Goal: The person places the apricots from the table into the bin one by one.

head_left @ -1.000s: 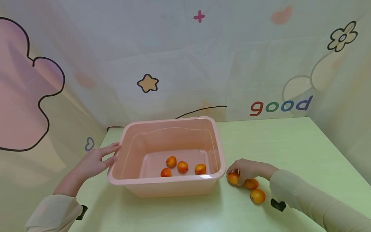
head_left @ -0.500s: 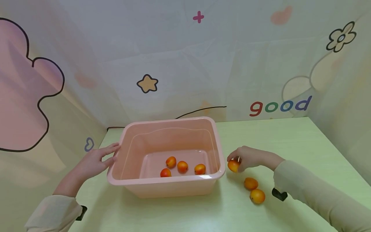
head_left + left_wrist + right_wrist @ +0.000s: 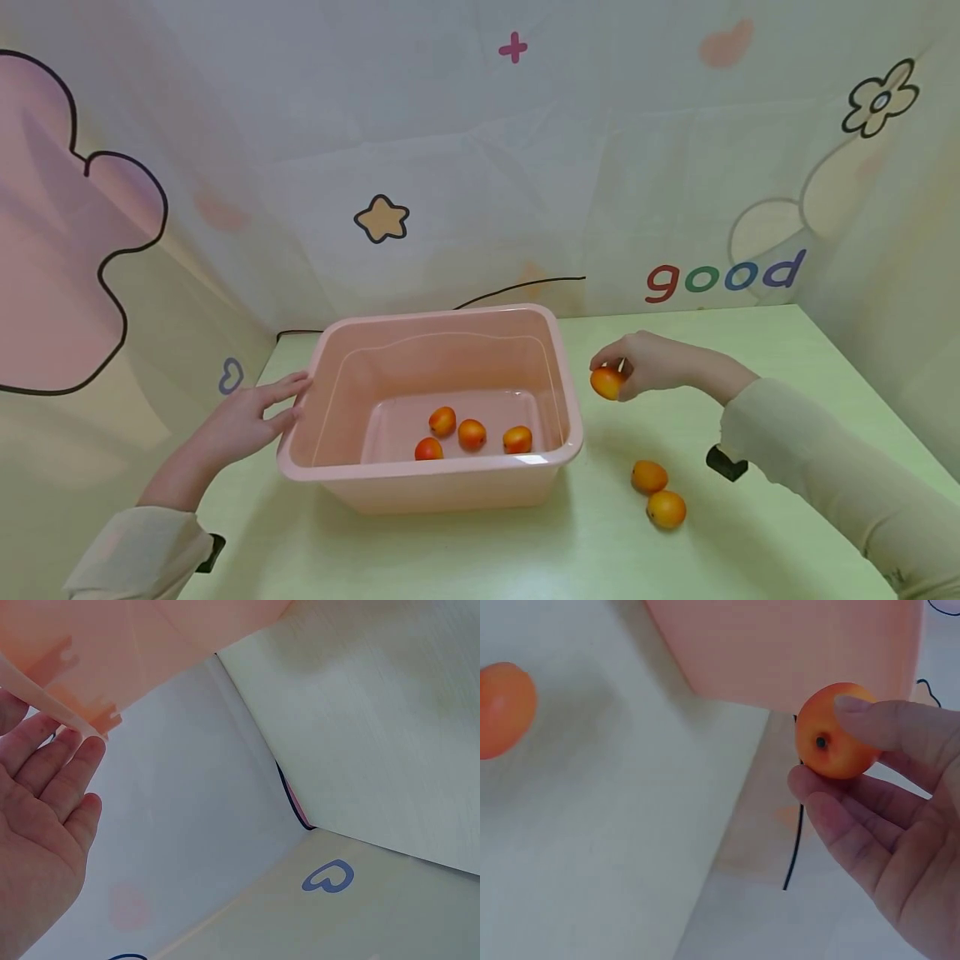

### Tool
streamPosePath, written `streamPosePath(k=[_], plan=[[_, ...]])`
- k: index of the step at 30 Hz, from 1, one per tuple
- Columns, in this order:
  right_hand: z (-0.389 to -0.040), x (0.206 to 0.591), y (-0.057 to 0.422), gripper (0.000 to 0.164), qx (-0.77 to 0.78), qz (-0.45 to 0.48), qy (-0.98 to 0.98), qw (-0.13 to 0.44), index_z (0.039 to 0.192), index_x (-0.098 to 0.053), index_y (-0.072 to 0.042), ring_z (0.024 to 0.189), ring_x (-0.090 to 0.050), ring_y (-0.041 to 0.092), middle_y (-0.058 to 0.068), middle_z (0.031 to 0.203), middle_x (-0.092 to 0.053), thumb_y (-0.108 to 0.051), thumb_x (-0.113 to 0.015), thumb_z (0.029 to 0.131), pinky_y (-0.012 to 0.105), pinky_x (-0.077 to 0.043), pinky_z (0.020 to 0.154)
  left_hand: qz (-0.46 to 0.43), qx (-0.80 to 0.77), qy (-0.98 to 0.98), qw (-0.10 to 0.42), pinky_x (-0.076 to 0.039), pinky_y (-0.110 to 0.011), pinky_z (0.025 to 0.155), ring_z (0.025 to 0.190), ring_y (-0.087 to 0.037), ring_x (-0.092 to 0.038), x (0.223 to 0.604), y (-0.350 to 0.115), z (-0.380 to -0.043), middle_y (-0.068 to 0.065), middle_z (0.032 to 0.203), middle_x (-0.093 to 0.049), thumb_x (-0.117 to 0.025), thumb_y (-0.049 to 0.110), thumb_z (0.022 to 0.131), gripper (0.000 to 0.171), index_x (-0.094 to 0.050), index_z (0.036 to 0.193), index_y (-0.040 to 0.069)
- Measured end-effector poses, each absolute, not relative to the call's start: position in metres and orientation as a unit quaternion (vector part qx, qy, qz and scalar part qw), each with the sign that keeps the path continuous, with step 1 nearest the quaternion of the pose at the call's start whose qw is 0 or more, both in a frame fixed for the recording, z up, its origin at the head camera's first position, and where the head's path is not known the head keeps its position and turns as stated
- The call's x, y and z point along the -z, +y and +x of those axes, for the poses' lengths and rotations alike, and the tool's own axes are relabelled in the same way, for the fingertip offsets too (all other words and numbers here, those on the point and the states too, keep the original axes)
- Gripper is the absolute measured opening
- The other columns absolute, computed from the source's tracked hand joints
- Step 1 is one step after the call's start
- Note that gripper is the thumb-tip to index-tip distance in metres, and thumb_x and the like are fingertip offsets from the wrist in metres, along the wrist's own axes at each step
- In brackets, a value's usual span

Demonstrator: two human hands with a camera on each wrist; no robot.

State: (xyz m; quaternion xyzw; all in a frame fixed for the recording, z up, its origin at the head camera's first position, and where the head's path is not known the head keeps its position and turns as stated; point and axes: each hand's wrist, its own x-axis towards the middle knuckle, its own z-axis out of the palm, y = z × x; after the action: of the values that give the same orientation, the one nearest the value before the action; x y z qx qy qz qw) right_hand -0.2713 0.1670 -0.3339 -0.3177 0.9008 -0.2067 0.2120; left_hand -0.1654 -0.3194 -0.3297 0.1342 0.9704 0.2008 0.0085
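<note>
A pink plastic tub (image 3: pixel 450 492) stands on the table with several small orange-red fruits (image 3: pixel 472 435) on its floor. At its left end, my left hand (image 3: pixel 243 421) touches the rim with its fingers fairly straight; in the left wrist view the fingertips (image 3: pixel 91 750) lie at the rim's underside. Just right of the tub, my right hand (image 3: pixel 652 364) pinches an orange-red fruit (image 3: pixel 606 383) between thumb and fingers, held above the table. The right wrist view shows a dark stem spot on this fruit (image 3: pixel 836 735).
Two more orange-red fruits, one (image 3: pixel 649 477) behind the other (image 3: pixel 666 509), lie on the pale green table (image 3: pixel 480 554) right of the tub. A printed cloth backdrop (image 3: pixel 465 167) stands behind the table and along its sides.
My right hand has lifted one fruit from beside the other two and moved it up and away toward the back of the table. The left hand stays at the tub's rim.
</note>
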Motion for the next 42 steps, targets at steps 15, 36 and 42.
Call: streamPosePath(k=[15, 36, 42], plan=[[-0.283, 0.297, 0.147, 0.035, 0.210, -0.318, 0.908, 0.177, 0.109, -0.059, -0.009, 0.081, -0.054, 0.018, 0.003, 0.094, -0.060, -0.004, -0.065, 0.075, 0.027, -0.051, 0.071, 0.134, -0.205, 0.970, 0.008, -0.041, -0.052, 0.084, 0.116, -0.040, -0.043, 0.331, -0.322, -0.167, -0.014, 0.136, -0.040, -0.054, 0.027, 0.087, 0.050, -0.043, 0.130, 0.004], [-0.304, 0.263, 0.090, 0.033, 0.187, -0.368, 0.895, 0.166, 0.108, -0.061, -0.009, 0.088, -0.058, 0.024, 0.008, 0.099, -0.060, -0.002, -0.064, 0.075, 0.030, -0.051, 0.074, 0.136, -0.211, 0.968, 0.006, -0.040, -0.052, 0.086, 0.118, -0.039, -0.043, 0.333, -0.323, -0.167, -0.012, 0.137, -0.039, -0.052, 0.029, 0.089, 0.050, -0.042, 0.131, 0.005], [-0.305, 0.259, 0.069, 0.033, 0.144, -0.374, 0.902, 0.160, 0.107, -0.062, -0.011, 0.090, -0.054, 0.022, 0.005, 0.100, -0.060, -0.002, -0.063, 0.074, 0.031, -0.049, 0.077, 0.136, -0.213, 0.968, 0.005, -0.041, -0.052, 0.086, 0.116, -0.039, -0.045, 0.333, -0.321, -0.166, -0.012, 0.137, -0.040, -0.053, 0.028, 0.088, 0.050, -0.043, 0.131, 0.005]])
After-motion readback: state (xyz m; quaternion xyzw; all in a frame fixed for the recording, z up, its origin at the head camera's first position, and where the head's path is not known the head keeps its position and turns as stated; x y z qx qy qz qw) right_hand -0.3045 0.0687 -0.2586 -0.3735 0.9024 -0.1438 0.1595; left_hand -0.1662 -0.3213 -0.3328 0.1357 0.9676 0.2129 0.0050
